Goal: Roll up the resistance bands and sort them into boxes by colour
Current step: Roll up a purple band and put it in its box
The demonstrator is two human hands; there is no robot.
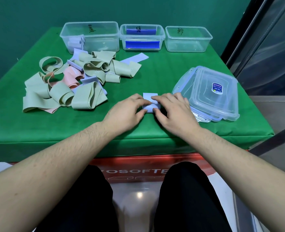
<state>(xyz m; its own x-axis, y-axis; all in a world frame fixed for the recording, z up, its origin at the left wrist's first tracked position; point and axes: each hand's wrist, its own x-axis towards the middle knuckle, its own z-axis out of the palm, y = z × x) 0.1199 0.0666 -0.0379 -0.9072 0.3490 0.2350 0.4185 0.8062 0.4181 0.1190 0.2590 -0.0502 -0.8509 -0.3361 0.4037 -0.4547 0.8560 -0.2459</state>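
Both hands meet on a pale blue band (149, 102): left hand (127, 113) and right hand (173, 113) pinch its roll, lids (213, 96) just beside the right hand.

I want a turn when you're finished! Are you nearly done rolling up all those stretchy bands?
Not nearly. Done: a few pale blue rolls sit in the left box. In hand: both hands, left hand and right hand, are rolling one pale blue band on the green table. Left: the big pile of bands, mostly green with some pink and blue. The right box has no bands yet.
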